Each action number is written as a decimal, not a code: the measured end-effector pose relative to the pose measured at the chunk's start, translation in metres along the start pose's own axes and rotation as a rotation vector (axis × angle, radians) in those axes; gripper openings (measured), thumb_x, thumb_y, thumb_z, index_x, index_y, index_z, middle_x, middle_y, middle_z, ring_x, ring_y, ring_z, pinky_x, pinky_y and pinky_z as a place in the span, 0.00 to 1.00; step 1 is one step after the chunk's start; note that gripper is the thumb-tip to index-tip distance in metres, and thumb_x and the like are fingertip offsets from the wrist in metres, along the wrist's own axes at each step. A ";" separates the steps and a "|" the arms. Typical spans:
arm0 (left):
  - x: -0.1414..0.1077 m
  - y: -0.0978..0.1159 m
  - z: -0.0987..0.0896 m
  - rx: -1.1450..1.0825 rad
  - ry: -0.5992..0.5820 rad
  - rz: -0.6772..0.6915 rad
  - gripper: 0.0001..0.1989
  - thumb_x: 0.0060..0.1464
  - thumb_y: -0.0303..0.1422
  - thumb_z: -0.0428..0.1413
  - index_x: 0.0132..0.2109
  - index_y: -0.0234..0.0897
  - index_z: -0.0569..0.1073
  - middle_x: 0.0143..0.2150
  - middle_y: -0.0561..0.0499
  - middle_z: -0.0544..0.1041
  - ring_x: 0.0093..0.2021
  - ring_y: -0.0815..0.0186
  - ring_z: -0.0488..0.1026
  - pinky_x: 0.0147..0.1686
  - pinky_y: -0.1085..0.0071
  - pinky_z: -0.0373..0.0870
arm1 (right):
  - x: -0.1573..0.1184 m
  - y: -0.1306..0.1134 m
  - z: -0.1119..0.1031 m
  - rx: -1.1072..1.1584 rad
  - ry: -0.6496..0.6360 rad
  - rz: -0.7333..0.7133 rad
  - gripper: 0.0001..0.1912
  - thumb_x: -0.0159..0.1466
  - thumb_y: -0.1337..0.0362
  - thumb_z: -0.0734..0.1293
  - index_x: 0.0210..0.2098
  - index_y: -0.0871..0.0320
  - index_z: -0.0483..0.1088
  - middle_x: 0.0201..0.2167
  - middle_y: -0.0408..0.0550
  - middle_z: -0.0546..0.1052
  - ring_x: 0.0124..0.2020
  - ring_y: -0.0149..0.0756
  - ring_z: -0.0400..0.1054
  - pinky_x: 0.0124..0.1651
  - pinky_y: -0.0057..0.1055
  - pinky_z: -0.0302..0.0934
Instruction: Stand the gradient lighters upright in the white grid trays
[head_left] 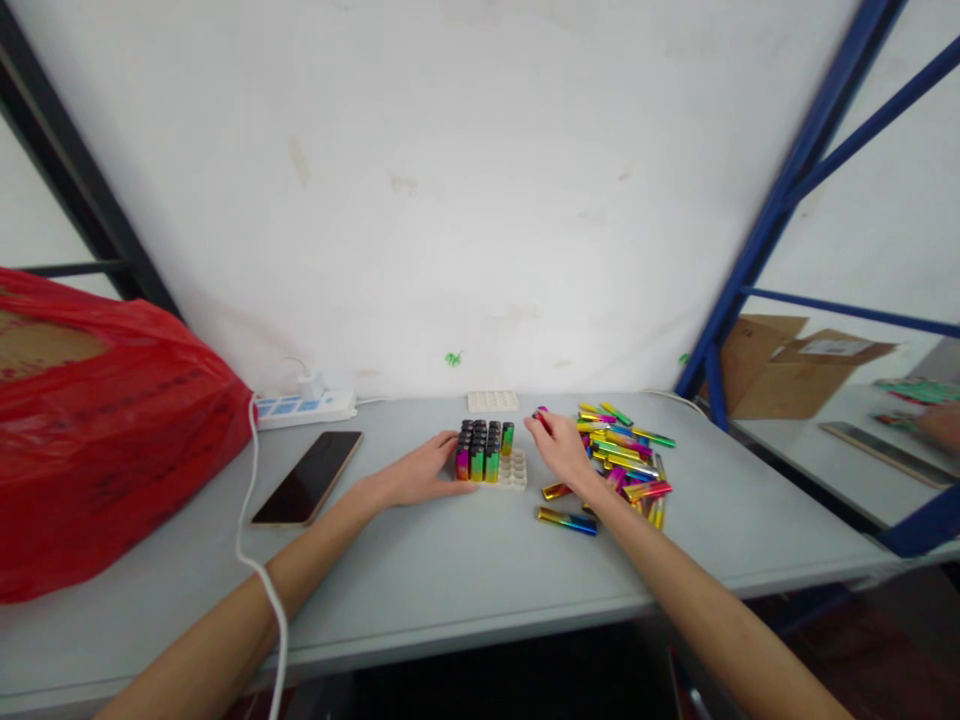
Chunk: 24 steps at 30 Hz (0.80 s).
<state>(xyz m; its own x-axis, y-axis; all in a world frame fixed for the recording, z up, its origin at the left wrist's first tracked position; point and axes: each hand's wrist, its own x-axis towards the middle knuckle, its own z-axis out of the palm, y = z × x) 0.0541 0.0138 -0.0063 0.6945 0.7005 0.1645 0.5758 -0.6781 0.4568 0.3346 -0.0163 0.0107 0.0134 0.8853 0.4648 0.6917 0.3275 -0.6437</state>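
White plastic, by its look, the holed tray (514, 471) sits on the grey table (420, 580) between both hands, its left part packed with upright, black-topped lighters (478, 458); a green lighter (508, 438) stands farther right, at the back. I'd judge the tray more than half filled, with holes showing along its front right. The left hand (421, 473) curves around the tray's left end; whether it grips or merely steadies, I cannot tell. The right hand (561, 450) pinches a reddish lighter (540, 412), mostly hidden, beside a heap of loose, shiny lighters (622, 460) not yet stood up.
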 end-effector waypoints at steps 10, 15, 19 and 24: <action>0.000 0.002 0.000 -0.008 -0.006 0.001 0.41 0.60 0.56 0.62 0.71 0.38 0.65 0.72 0.39 0.68 0.71 0.46 0.68 0.74 0.54 0.61 | 0.002 0.005 -0.008 -0.196 -0.193 -0.333 0.22 0.80 0.51 0.52 0.37 0.54 0.68 0.36 0.52 0.77 0.41 0.42 0.71 0.49 0.36 0.63; 0.000 0.001 0.000 -0.017 -0.004 0.013 0.41 0.60 0.56 0.62 0.72 0.40 0.64 0.73 0.40 0.67 0.71 0.46 0.67 0.74 0.54 0.61 | 0.005 0.010 -0.013 -0.239 -0.306 -0.307 0.22 0.80 0.52 0.56 0.35 0.55 0.70 0.30 0.48 0.78 0.35 0.40 0.73 0.46 0.35 0.62; 0.000 0.000 0.000 -0.005 -0.013 0.013 0.41 0.60 0.57 0.62 0.71 0.40 0.65 0.72 0.40 0.68 0.71 0.46 0.67 0.74 0.54 0.61 | 0.006 0.010 -0.009 -0.201 -0.361 -0.260 0.18 0.79 0.55 0.61 0.35 0.56 0.71 0.31 0.48 0.81 0.35 0.40 0.75 0.48 0.35 0.63; 0.001 0.001 0.000 0.003 -0.023 0.000 0.41 0.60 0.57 0.62 0.71 0.40 0.65 0.71 0.40 0.68 0.71 0.46 0.67 0.74 0.54 0.61 | 0.003 0.008 -0.002 -0.350 -0.432 -0.315 0.11 0.78 0.58 0.63 0.43 0.57 0.72 0.40 0.54 0.81 0.44 0.46 0.76 0.52 0.40 0.64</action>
<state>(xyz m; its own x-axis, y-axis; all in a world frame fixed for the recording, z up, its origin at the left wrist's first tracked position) 0.0549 0.0136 -0.0054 0.7043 0.6952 0.1439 0.5772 -0.6787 0.4542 0.3413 -0.0119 0.0081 -0.4707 0.8414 0.2653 0.8110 0.5311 -0.2455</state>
